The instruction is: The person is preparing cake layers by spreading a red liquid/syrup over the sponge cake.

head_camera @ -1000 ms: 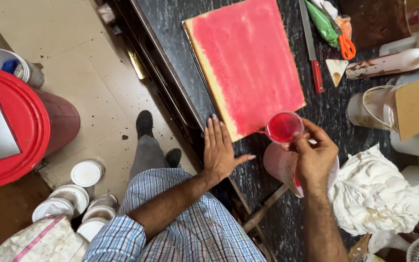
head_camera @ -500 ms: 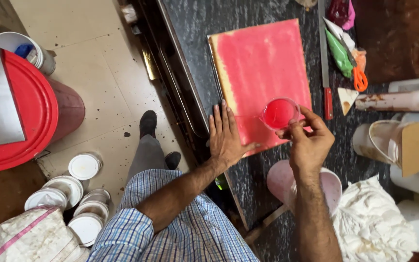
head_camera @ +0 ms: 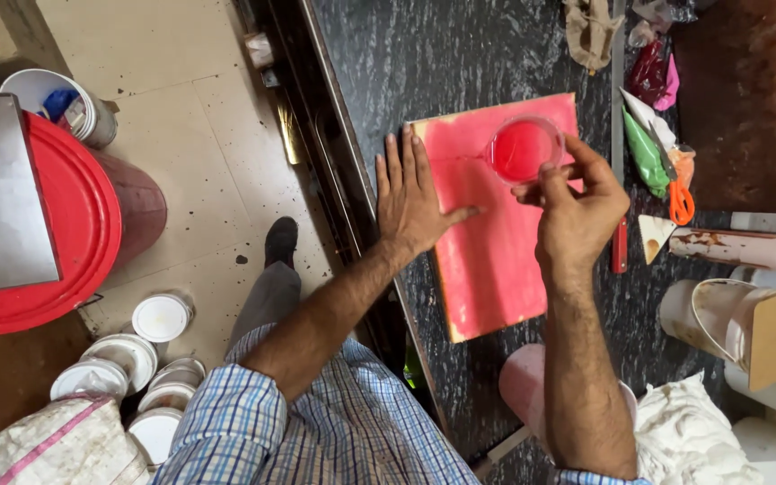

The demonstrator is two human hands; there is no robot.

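Left hand (head_camera: 413,193) lies flat, palm down, fingers straight and together, thumb spread to the right. Right hand (head_camera: 572,211) is raised beside it, fingertips (head_camera: 557,175) pinched closed toward the far side. Both forearms are bare and extended, sleeves at the elbows.

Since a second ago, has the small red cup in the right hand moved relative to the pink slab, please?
Yes. The red cup has travelled from the pink slab's near right corner to its far right corner, carried by the right hand.
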